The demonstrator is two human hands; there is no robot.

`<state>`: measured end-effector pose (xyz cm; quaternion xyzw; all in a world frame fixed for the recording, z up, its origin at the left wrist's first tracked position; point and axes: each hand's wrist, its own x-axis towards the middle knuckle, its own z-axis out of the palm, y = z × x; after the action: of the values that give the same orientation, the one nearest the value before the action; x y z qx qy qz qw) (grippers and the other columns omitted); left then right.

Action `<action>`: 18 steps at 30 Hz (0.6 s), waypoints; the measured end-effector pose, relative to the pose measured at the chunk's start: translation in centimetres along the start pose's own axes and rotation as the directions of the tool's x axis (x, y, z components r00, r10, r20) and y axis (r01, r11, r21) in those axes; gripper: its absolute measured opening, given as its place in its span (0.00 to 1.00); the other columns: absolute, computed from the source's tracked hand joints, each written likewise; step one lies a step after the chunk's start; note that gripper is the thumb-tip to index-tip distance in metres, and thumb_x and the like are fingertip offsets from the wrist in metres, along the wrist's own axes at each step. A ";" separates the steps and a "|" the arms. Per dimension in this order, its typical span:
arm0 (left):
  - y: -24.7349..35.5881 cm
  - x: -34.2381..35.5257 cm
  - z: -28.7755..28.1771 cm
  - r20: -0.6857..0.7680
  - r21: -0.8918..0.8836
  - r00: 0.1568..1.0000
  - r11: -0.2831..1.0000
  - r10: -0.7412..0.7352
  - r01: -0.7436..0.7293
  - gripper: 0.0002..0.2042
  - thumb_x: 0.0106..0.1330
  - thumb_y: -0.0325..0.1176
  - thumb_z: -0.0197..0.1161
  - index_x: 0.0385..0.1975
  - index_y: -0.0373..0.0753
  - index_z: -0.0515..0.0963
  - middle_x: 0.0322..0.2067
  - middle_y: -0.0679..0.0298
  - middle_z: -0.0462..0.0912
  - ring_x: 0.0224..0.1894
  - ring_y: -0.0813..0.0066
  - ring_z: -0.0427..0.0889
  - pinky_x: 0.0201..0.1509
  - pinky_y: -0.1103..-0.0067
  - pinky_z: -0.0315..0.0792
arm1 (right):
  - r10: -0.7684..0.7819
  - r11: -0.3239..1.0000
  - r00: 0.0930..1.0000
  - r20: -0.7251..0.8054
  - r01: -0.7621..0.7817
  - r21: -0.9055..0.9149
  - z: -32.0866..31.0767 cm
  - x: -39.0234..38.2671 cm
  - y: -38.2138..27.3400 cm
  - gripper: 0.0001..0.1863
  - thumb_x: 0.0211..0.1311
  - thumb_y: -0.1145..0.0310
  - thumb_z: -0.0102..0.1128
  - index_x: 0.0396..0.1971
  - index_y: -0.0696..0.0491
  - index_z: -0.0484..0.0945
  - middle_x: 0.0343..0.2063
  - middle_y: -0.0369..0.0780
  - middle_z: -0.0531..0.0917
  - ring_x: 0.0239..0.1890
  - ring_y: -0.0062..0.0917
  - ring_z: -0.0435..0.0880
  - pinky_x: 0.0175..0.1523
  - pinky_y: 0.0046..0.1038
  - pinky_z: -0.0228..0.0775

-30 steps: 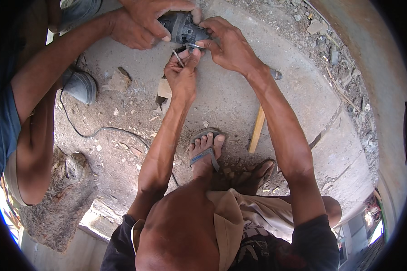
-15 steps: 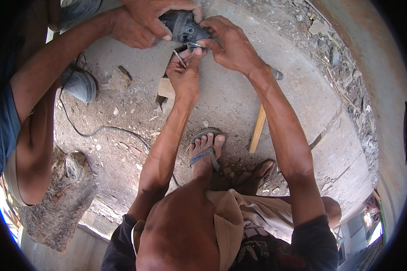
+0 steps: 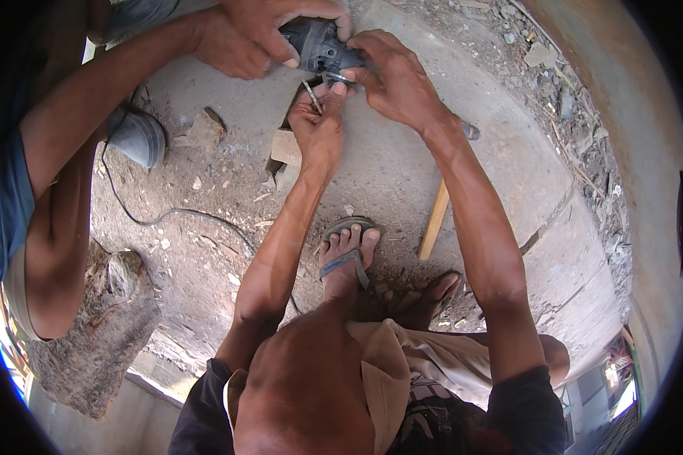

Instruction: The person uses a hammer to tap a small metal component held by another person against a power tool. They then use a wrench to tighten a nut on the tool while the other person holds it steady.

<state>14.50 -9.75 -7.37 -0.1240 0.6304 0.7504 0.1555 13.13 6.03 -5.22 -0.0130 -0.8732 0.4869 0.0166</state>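
Hands meet at twelve o'clock around a dark power tool [image 3: 319, 44] held off the concrete floor [image 3: 402, 167]. Left hand [image 3: 320, 125] pinches a thin metal pin [image 3: 311, 95] under the tool; right hand [image 3: 395, 83] grips the tool's lower edge with its fingers. Another person's hand [image 3: 254, 38] clasps the tool from eleven o'clock. Around them: a black cable [image 3: 167, 216] at nine, a wooden handle [image 3: 435, 220] at three, a sandalled foot [image 3: 345, 258] at centre, rubble [image 3: 554, 68] at two.
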 end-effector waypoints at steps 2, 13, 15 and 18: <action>0.0 -0.1 -0.2 0.020 -0.019 0.999 0.999 -0.041 0.041 0.10 0.73 0.34 0.65 0.44 0.33 0.82 0.35 0.66 0.87 0.25 0.91 0.70 0.29 0.89 0.62 | -0.010 1.000 1.000 0.001 0.010 -0.007 -0.1 0.0 -0.1 0.22 0.62 0.72 0.65 0.56 0.61 0.77 0.57 0.49 0.78 0.60 0.45 0.77 0.65 0.39 0.69; -0.1 0.2 -0.5 0.053 -0.250 0.976 0.944 -0.210 0.217 0.09 0.73 0.36 0.66 0.41 0.37 0.82 0.34 0.65 0.88 0.17 0.94 0.58 0.19 0.88 0.50 | -0.050 0.999 0.999 -0.012 0.050 -0.019 -0.1 0.1 -0.2 0.22 0.60 0.75 0.66 0.54 0.63 0.77 0.55 0.50 0.79 0.60 0.45 0.77 0.63 0.38 0.71; 0.1 0.2 -0.5 0.064 -0.277 0.970 0.930 -0.235 0.244 0.09 0.72 0.36 0.66 0.41 0.37 0.82 0.34 0.64 0.88 0.18 0.94 0.58 0.20 0.88 0.51 | -0.056 0.998 0.998 -0.011 0.055 -0.026 -0.2 0.1 -0.1 0.22 0.60 0.75 0.66 0.54 0.63 0.77 0.55 0.50 0.79 0.60 0.45 0.77 0.63 0.38 0.71; 0.1 0.0 -0.4 0.050 -0.220 0.981 0.956 -0.189 0.195 0.09 0.72 0.37 0.67 0.41 0.37 0.82 0.34 0.64 0.88 0.18 0.94 0.59 0.20 0.89 0.51 | -0.065 0.998 0.998 -0.015 0.064 -0.024 -0.2 0.0 0.0 0.21 0.60 0.74 0.66 0.54 0.62 0.77 0.55 0.50 0.79 0.59 0.45 0.78 0.63 0.38 0.71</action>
<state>14.44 -10.11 -7.32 -0.1906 0.5245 0.7997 0.2216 13.12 6.20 -5.15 0.0112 -0.8786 0.4758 0.0391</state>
